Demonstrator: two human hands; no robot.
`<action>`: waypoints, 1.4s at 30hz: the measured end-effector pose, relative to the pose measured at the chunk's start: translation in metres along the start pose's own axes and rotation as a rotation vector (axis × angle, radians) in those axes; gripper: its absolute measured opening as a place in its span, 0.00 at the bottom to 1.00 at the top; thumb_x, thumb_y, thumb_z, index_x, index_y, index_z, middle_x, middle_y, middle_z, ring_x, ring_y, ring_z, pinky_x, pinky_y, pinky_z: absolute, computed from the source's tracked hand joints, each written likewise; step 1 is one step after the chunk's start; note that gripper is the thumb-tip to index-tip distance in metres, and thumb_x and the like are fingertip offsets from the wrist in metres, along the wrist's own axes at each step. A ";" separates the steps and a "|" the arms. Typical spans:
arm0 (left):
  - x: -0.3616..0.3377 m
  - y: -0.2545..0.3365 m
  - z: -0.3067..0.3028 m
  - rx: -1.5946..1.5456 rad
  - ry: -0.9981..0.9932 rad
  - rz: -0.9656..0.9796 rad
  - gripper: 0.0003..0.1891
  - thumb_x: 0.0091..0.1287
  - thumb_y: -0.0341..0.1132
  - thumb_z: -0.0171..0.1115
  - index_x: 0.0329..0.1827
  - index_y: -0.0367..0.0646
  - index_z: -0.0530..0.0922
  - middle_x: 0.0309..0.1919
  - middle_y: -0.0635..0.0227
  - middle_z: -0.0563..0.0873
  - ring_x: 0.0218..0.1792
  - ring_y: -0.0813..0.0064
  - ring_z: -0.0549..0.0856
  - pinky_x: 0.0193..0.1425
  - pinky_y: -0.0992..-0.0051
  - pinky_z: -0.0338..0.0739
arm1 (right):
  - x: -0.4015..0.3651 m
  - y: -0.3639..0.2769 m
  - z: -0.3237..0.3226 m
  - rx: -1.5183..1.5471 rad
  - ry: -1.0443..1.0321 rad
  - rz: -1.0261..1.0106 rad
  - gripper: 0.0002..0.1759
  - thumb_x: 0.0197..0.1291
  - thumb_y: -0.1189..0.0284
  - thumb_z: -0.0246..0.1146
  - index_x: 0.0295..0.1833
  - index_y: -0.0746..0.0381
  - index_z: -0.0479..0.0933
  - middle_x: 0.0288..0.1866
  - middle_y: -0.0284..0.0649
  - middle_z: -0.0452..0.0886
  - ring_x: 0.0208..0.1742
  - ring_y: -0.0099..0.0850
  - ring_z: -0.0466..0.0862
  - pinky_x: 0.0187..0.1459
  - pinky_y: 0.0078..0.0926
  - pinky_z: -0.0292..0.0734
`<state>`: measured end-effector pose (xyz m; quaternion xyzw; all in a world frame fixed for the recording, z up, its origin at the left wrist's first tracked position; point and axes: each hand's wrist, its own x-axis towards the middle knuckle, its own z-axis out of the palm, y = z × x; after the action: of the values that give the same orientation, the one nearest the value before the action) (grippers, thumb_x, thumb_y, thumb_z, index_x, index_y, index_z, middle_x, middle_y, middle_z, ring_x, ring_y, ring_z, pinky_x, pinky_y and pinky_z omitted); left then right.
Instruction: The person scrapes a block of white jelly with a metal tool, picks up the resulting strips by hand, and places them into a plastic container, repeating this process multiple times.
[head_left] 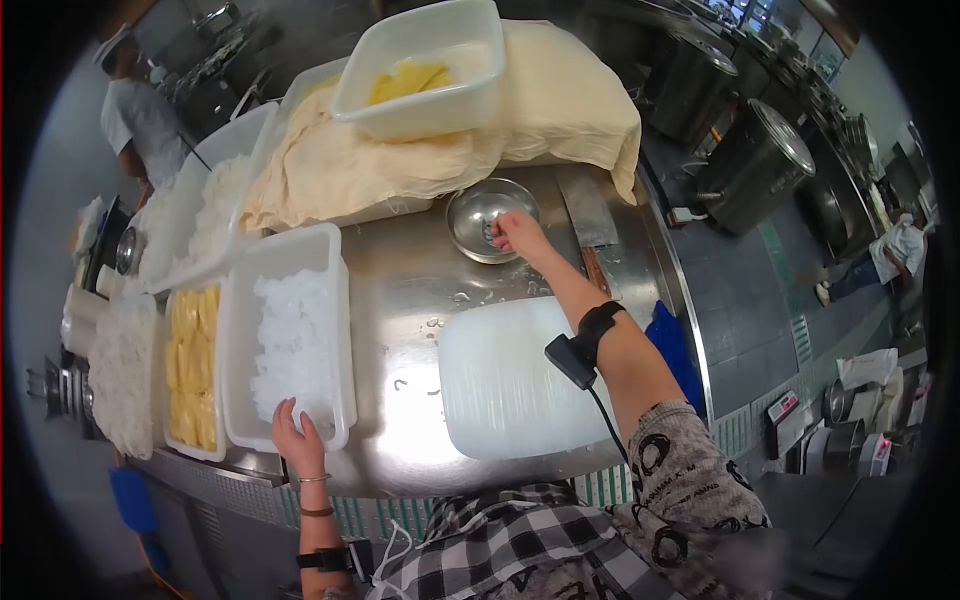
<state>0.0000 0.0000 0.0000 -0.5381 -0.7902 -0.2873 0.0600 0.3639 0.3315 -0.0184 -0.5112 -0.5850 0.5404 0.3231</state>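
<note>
My right hand (pixel 520 236) reaches over a round steel bowl (pixel 478 212), its fingers bent together inside the rim. What lies between the fingertips, if anything, is too small to make out. At the near end of a white tub (pixel 343 330), my left hand (pixel 299 438) has its fingers apart and holds nothing. Whitish translucent pieces (pixel 292 330) fill that tub. Between my arms, a translucent white slab or board (pixel 515 390) lies on the steel table. Beyond the bowl to the right is a cleaver (pixel 588 212) with a brown handle.
A tub of yellow pieces (pixel 193 370) and a heap of white strips (pixel 125 375) stand left. At the back, a white tub (pixel 420 105) rests on beige cloth (pixel 570 95). Blue cloth (pixel 674 355) lies at the right edge. Two people (pixel 150 110) are farther off.
</note>
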 end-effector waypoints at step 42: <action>-0.062 0.137 0.023 -0.397 -0.049 0.547 0.17 0.48 0.20 0.53 0.42 0.42 0.75 0.51 0.55 0.71 0.55 0.55 0.68 0.57 0.63 0.63 | -0.283 0.025 -0.029 -0.012 0.212 -0.093 0.16 0.63 0.66 0.43 0.30 0.64 0.70 0.25 0.35 0.75 0.19 0.19 0.70 0.25 0.18 0.68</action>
<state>0.1515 -0.0034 0.0096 -0.7382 -0.5462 -0.3958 0.0099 0.4727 0.0694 0.0132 -0.5397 -0.5739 0.4642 0.4048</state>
